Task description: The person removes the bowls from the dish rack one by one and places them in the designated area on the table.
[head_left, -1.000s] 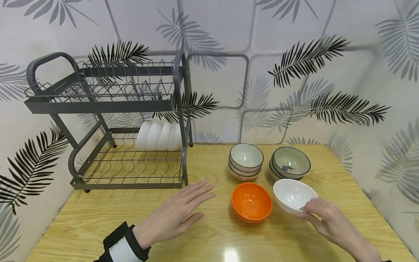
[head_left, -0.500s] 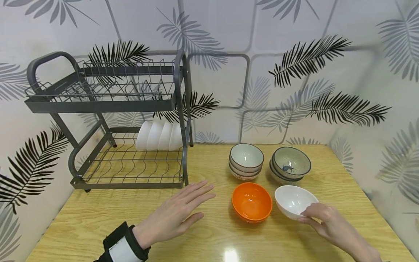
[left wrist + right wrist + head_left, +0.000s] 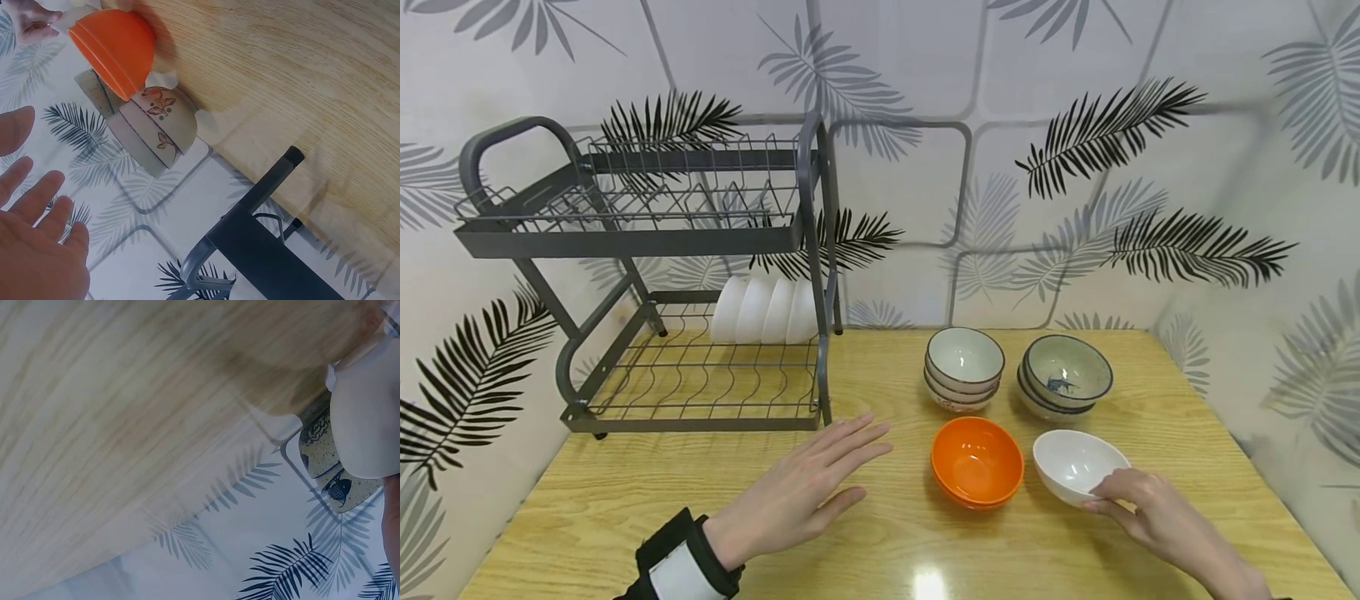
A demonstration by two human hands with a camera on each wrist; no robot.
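Observation:
My right hand pinches the near right rim of a white bowl, which tilts slightly at the right of the table. In the right wrist view that white bowl fills the right edge, and only a strip of the hand shows. Left of it stands a stack of orange bowls. My left hand has its fingers extended above the table, between the dish rack and the orange bowls, holding nothing. The left wrist view shows the same left hand with spread fingers.
Behind the orange bowls stand stacked pale bowls with dark rims and stacked grey-green bowls. A two-tier dark dish rack occupies the left; several white bowls stand on edge on its lower tier. A patterned wall closes the back.
My right hand has lowered the white bowl toward the table, slightly nearer to me and away from the grey-green bowls. The left hand has stayed in place.

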